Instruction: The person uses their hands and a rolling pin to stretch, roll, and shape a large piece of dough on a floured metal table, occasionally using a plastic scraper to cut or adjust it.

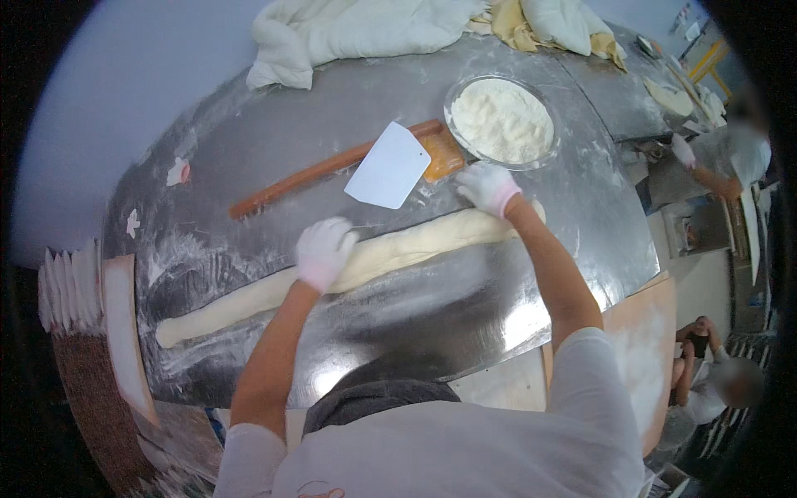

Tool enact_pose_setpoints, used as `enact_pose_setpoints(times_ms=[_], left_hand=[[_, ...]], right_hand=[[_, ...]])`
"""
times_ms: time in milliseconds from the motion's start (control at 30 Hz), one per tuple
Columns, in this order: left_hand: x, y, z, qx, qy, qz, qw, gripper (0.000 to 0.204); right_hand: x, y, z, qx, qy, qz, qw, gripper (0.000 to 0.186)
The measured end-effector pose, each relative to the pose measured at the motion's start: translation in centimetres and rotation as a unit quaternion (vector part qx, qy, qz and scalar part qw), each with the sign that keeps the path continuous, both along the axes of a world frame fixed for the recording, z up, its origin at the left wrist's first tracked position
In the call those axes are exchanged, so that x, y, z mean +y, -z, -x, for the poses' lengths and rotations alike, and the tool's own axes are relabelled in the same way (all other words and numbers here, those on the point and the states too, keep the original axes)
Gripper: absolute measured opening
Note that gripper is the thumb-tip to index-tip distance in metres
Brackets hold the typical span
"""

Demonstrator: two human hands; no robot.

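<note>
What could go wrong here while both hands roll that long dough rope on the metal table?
The dough rope looks thinner toward its left end and may tear or roll unevenly. The right hand works close to the white scraper and flour bowl and might knock them.

No packages, labels, signs or screens are being shown clearly anywhere in the view. Nothing of that kind is being seen on the floured metal table (249,158), and none is being held or touched by either hand. At the far right edge, a few small pale and yellow shapes are being blurred by the lens rim, and whether any of them is a sign or a package cannot be told.
</note>
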State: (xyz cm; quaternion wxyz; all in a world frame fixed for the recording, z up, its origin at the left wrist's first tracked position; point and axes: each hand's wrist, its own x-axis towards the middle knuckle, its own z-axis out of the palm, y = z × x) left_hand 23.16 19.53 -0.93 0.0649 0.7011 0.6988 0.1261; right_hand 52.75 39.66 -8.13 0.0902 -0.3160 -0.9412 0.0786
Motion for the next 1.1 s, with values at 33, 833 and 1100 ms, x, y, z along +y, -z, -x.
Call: enact_pose_setpoints(times_ms=[33,833,1100], left_hand=[[2.6,0.0,-1.8,-0.003,0.007,0.032,0.999,0.035],[-6.9,2.0,6.4,0.147,0.057,0.236,0.959,0.058],[-15.4,1.8,15.4,0.017,-0.034,-0.002,0.999,0.05]], right_hand=[[0.1,1.9,0.3,0.009,-0.01,-0.03,0.999,0.03],[-20.7,1.1,11.5,0.017,-0.105,0.155,0.982,0.076],[-25.9,-0.7,19.6,0.042,-0.119,0.176,0.976,0.075]])
